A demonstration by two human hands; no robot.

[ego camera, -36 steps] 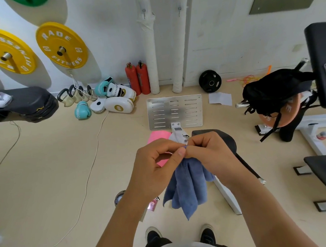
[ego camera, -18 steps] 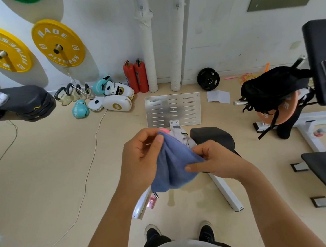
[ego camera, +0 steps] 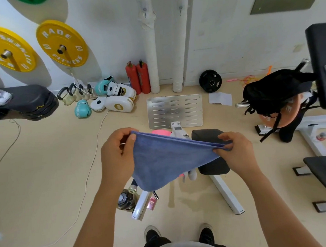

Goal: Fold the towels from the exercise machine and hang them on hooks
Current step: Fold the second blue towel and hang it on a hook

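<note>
You hold the blue towel (ego camera: pixel 166 161) stretched in the air in front of you, above the exercise machine (ego camera: pixel 211 154). Your left hand (ego camera: pixel 117 156) pinches one top corner between thumb and fingers; your right hand (ego camera: pixel 234 151) is closed on the other end, where two layered edges meet, so the cloth looks already doubled once. Both hands are clamped on the fabric, well apart, and the top edge runs taut between them while the rest sags to a point below.

Judge it as light, soft and limp: it will not hold a crease by itself and droops wherever you let go. It does not look slippery, so a fingertip pinch should be enough. Keep your hold at the corners and keep the stacked edges aligned under your right thumb, or the layers may slide apart.

A pink cloth (ego camera: pixel 160 132) shows just behind the towel on the machine, mostly hidden. Two hooks (ego camera: pixel 145 10) sit on the far wall.
</note>
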